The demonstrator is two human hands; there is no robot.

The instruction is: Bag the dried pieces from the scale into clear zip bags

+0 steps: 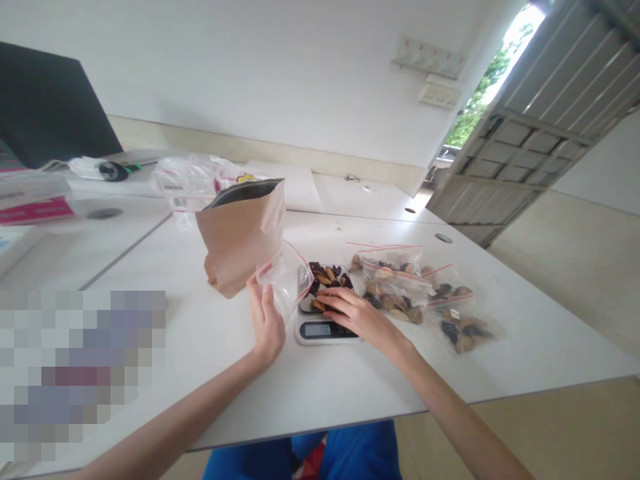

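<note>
My left hand (267, 321) holds a clear zip bag (285, 275) with a red seal strip, its mouth turned toward the scale. My right hand (356, 313) rests on a pile of dark and tan dried pieces (327, 277) lying on a small digital kitchen scale (320, 329); its fingers touch the pieces at the pile's near edge. A brown paper pouch (243, 235) stands open just behind my left hand. To the right of the scale lie filled zip bags (395, 283) of the same pieces.
More filled bags (463, 320) sit toward the right table edge. A heap of clear plastic packets (193, 180) lies behind the pouch, a dark monitor (45, 103) and pink-labelled boxes (30, 200) at the far left. An open door (525, 127) is at the right.
</note>
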